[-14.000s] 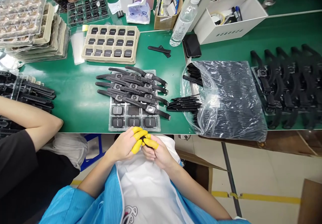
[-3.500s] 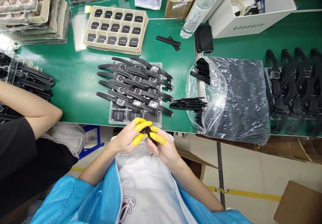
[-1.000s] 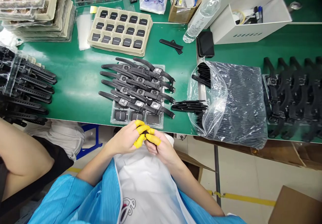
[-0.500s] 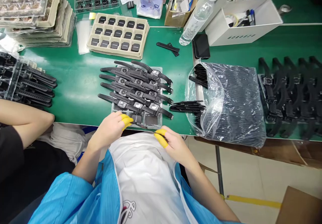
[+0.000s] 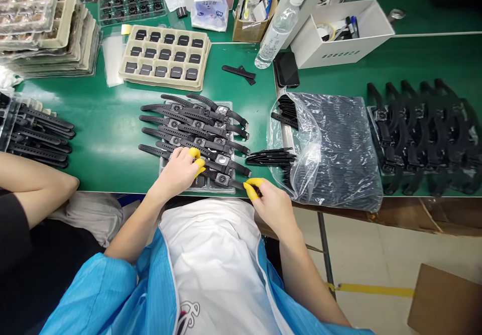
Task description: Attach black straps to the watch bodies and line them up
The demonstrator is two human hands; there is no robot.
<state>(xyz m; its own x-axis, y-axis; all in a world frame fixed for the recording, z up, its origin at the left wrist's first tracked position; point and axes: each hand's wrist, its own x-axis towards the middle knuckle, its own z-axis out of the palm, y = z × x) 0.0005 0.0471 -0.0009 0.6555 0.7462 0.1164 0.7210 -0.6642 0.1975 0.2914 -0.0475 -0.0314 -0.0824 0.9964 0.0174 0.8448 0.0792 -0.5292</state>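
Note:
A black smartwatch (image 5: 222,180) lies face down in the front row of a clear plastic tray (image 5: 229,191), its straps stretched sideways. At its right end, my right hand (image 5: 271,202), with yellow finger cots on thumb and finger, pinches the strap tip. My left hand (image 5: 177,172), also in yellow finger cots, is closed at the watch's left strap; the fingers cover part of the strap. Several more watches (image 5: 198,124) fill the rows behind, their straps overlapping and poking past the tray's sides.
A beige tray of black square pieces (image 5: 164,53) sits behind. To the right lie a plastic bag of black straps (image 5: 335,149) and another group of watches (image 5: 422,134). A bottle (image 5: 276,36) and phone (image 5: 286,70) stand further back. A co-worker's arm (image 5: 41,179) rests at left.
A watch now lies stretched between my hands at the tray's front row. My left hand has moved up and right over the tray; my right hand has risen to the strap tip.

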